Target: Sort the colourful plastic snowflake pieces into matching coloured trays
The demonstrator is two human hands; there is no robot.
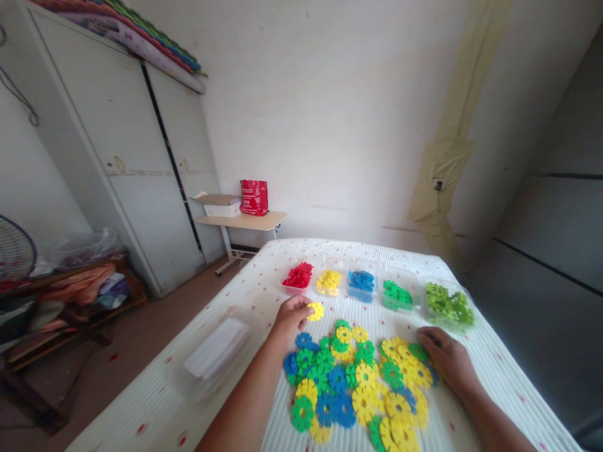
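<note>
Left hand: my left hand (293,316) pinches a yellow snowflake disc (316,311) at its fingertips, fingers closed on it, just above the surface (245,295).
Right hand: my right hand (445,356) lies palm-down on the 3 o'clock edge of the pile, fingers together and flat; I see nothing gripped in it.
Held disc: it sits at 12 o'clock from the pile, between the pile and the row of tubs, nearest the yellow one.
Pile: a loose heap of discs (358,386), yellow, green and blue, overlaps in front of me.
Tubs: five clear tubs stand in a row at 12 o'clock beyond the pile. From 9 toward 3 o'clock I see a red tub (298,277), yellow tub (328,282), blue tub (361,284), dark green tub (397,295) and light green tub (450,306).
Lids: a clear stack of lids (215,348) lies at 9 o'clock of the pile, beside my left forearm.
Background: a small side table (241,221) carries a red bag (254,197) by the wall.
</note>
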